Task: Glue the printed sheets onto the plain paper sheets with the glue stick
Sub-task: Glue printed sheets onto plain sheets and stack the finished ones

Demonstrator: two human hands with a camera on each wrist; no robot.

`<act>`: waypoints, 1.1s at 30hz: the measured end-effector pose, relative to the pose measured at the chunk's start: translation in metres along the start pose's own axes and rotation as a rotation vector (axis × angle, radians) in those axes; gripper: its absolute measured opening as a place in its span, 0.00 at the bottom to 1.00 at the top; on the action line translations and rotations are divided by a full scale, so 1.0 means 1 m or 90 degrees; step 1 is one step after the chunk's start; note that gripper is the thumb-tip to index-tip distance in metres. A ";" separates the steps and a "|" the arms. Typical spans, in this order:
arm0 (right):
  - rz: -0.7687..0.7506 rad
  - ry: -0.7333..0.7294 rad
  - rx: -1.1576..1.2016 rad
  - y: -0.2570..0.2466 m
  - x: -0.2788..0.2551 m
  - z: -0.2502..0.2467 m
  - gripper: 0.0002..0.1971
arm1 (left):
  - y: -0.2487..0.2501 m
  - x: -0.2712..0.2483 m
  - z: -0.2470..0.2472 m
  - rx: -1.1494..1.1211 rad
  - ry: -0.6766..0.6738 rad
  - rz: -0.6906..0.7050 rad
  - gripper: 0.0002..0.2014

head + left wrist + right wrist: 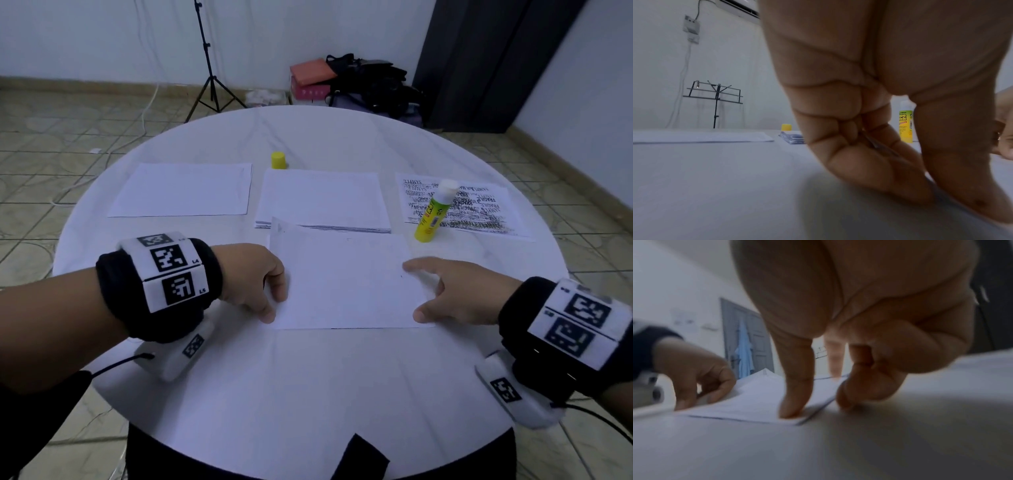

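A white sheet, blank side up, lies on the table in front of me, its far left corner lifted a little. My left hand has curled fingers at the sheet's left edge and pinches it, with a thin paper edge showing between thumb and fingers. My right hand rests on the right edge, its thumb pressing the near corner and the forefinger laid flat on the paper. The uncapped glue stick stands upright beyond, untouched. Printed sheets lie at the back right, and a plain sheet at the back left.
A stack of white paper sits at the back middle, partly under the front sheet. The yellow glue cap stands behind it. The round table has a white cloth. Bags, boxes and a tripod stand on the floor beyond.
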State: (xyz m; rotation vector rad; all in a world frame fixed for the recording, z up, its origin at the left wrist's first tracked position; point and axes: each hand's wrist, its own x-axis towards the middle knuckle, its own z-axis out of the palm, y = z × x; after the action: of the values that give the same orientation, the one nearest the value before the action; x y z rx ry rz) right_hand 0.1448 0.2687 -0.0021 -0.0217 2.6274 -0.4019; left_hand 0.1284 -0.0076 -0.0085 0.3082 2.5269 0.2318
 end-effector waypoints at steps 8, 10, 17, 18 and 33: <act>-0.004 -0.057 -0.102 0.005 0.007 -0.012 0.41 | 0.011 -0.001 -0.016 0.251 -0.131 -0.103 0.18; -0.008 -0.057 -0.154 0.001 0.009 -0.012 0.41 | 0.028 0.000 -0.027 0.365 -0.135 -0.110 0.20; -0.092 -0.010 -0.427 -0.023 0.015 -0.005 0.45 | 0.124 0.029 -0.031 0.356 0.036 0.060 0.40; -0.098 -0.019 -0.459 -0.027 0.015 -0.005 0.43 | 0.136 0.033 -0.024 0.341 0.046 0.090 0.43; -0.089 -0.032 -0.526 -0.034 0.025 -0.001 0.42 | 0.067 0.029 -0.002 0.315 0.010 0.018 0.63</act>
State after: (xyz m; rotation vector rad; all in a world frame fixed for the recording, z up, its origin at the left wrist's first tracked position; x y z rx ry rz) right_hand 0.1199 0.2339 -0.0025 -0.4737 2.5565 0.6466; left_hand 0.1145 0.0639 -0.0068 0.5328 2.5677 -0.3908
